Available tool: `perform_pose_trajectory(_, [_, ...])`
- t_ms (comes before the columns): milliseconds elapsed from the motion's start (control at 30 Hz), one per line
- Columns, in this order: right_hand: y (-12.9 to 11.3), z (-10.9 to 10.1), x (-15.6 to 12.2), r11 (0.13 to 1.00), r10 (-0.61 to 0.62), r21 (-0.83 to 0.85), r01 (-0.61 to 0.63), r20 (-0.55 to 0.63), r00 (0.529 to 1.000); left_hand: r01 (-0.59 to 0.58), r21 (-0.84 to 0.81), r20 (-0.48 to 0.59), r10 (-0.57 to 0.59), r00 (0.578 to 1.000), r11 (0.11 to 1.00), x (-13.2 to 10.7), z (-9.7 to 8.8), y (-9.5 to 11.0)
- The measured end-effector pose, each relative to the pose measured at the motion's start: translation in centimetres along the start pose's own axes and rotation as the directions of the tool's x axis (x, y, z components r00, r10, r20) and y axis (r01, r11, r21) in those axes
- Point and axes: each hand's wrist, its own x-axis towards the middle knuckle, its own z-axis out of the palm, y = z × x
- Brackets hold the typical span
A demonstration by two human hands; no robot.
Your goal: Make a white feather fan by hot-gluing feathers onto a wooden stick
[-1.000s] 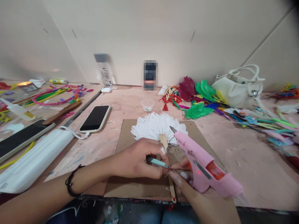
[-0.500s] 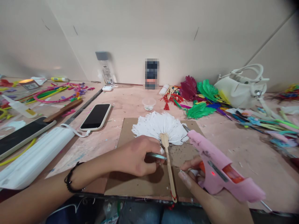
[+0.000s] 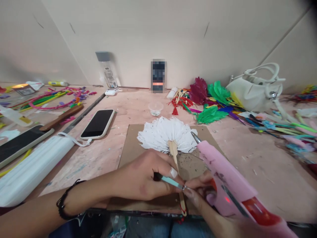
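Note:
A white feather fan (image 3: pixel 166 133) on a wooden stick (image 3: pixel 175 157) lies on a brown cardboard sheet (image 3: pixel 133 145). My left hand (image 3: pixel 146 175) is closed round teal-handled tweezers (image 3: pixel 170 181), whose tips meet the fingertips of my right hand (image 3: pixel 200 195) over the stick. In my right hand I also grip a pink hot glue gun (image 3: pixel 228 185), its metal nozzle (image 3: pixel 195 137) pointing at the fan's right edge.
A phone (image 3: pixel 98 123) and a white case (image 3: pixel 32 168) lie to the left, with a second phone (image 3: pixel 19 142) beyond. A small clear cup (image 3: pixel 155 108), coloured feathers (image 3: pixel 210 102) and a white handbag (image 3: pixel 257 89) sit behind and to the right.
My left hand has shifted right and back over the stick with the tweezers. The glue gun has come closer to me and lower, my right fingertips now meeting the tweezer tips.

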Motion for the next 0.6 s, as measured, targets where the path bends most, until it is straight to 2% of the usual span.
perform_pose_trajectory(67, [-0.2,0.1,-0.2,0.999,-0.031,-0.041,0.029,-0.049,0.998,0.015,0.004,-0.004,-0.015,1.000,1.000,0.0,0.0,0.1])
perform_pose_trajectory(167, [-1.3,0.0,-0.3,0.982,-0.087,-0.186,0.045,-0.225,0.970,0.031,0.004,-0.005,-0.031,1.000,1.000,0.0,0.0,0.1])
perform_pose_trajectory(267, [-2.2,-0.6,-0.3,0.948,-0.123,-0.314,0.055,-0.201,0.972,0.035,-0.005,-0.012,-0.035,0.999,0.999,0.0,0.1,0.1])
perform_pose_trajectory(400, [-2.0,-1.1,-0.4,0.907,-0.148,-0.414,0.080,-0.135,0.980,0.024,0.002,-0.012,-0.023,1.000,1.000,0.1,0.2,0.1])
perform_pose_trajectory(600, [-2.4,-0.8,-0.7,0.891,-0.139,-0.452,0.041,-0.185,0.973,0.030,0.004,-0.047,-0.030,0.998,1.000,0.1,0.4,0.0])
